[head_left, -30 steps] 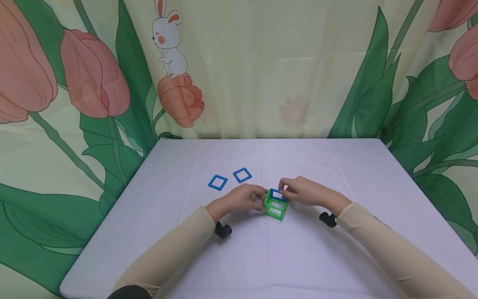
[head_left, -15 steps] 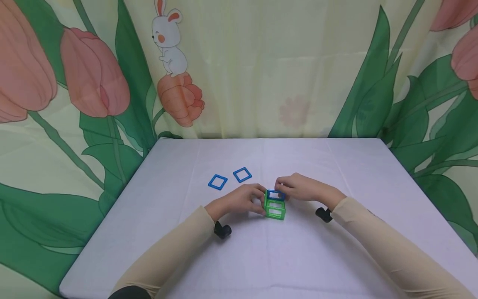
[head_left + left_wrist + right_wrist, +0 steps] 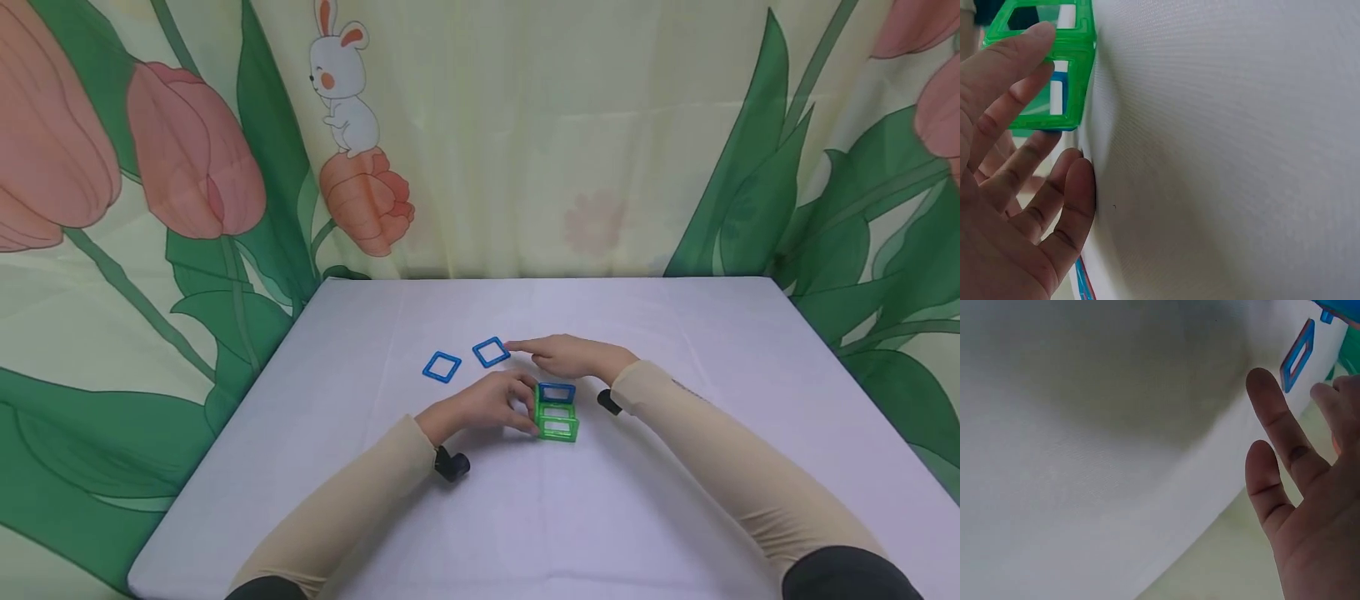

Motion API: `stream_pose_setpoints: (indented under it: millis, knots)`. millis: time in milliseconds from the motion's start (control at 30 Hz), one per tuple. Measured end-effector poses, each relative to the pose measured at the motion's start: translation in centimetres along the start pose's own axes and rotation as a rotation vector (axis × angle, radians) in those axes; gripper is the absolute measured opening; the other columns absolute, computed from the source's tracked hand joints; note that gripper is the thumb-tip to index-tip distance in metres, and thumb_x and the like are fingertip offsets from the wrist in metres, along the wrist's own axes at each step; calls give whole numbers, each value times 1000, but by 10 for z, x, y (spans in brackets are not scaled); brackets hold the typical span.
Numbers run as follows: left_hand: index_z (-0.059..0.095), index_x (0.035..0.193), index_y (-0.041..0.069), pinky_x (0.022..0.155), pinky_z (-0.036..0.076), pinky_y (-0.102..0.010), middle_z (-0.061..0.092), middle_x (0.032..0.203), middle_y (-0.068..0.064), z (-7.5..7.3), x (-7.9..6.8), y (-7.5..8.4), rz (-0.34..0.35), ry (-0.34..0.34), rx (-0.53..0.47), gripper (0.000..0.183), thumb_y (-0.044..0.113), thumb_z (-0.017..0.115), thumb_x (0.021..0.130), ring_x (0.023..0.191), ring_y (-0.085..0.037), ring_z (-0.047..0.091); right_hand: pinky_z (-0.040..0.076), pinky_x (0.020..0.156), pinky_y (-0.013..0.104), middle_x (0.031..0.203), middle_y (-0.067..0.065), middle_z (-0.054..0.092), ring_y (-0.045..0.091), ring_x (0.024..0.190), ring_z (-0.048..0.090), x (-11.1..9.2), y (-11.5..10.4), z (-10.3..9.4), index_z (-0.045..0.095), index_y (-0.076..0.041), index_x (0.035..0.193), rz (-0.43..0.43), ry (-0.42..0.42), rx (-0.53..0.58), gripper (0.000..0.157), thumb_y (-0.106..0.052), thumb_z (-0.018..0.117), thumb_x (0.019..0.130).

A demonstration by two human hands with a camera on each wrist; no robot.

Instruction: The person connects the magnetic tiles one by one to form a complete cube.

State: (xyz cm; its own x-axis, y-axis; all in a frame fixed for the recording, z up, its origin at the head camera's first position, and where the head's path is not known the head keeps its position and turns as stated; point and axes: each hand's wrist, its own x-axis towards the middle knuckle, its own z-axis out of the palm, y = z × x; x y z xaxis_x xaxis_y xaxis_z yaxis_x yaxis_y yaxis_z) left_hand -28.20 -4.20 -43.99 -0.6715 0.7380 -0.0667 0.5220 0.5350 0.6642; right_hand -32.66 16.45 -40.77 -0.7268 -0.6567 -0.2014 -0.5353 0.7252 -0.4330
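Observation:
My left hand (image 3: 487, 400) holds the left side of a small structure of green magnetic tiles (image 3: 557, 419). In the left wrist view, its thumb lies against a green tile (image 3: 1082, 75), the other fingers behind and below. A blue magnetic tile (image 3: 557, 386) stands at the structure's back. My right hand (image 3: 570, 354) reaches past it, index finger extended to the right corner of a loose blue tile (image 3: 478, 357); whether it touches is hard to tell. The right wrist view shows straight fingers and a flat blue tile (image 3: 1295, 345) beyond them.
Another loose blue tile (image 3: 435, 377) lies flat to the left. A white cloth covers the table (image 3: 630, 517). Behind its far edge hangs a curtain (image 3: 495, 167) printed with tulips and a rabbit.
My right hand has let go of the blue tile on the structure and moved left and away to the loose blue tile. The structure has turned slightly; my left hand stays at it.

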Motion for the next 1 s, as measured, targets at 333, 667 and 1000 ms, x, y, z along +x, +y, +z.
stream_pose_setpoints:
  millis: [333, 667, 1000]
  knots:
    - [77, 83, 21, 94, 52, -22, 62, 134, 1, 4, 2, -1, -9, -7, 35, 14, 26, 90, 82, 123, -14, 55, 30, 120, 63, 152, 2, 57, 33, 146, 46, 15, 4, 3, 50, -22, 154, 53, -4, -72, 51, -12, 43, 104]
    - [76, 83, 24, 90, 53, -18, 61, 140, 1, 4, 2, 1, -75, -11, 45, 13, 28, 89, 83, 129, -16, 54, 38, 104, 57, 112, -1, 73, 21, 108, 65, 3, 20, 0, 69, -14, 123, 84, 101, -193, 35, -8, 75, 89]
    - [76, 80, 25, 93, 53, -21, 62, 139, 0, 2, 0, 5, -75, 1, 58, 14, 28, 89, 82, 126, -17, 58, 44, 88, 46, 80, -6, 67, 15, 77, 58, -29, 30, 1, 71, -16, 97, 144, 99, -289, 12, -15, 76, 87]
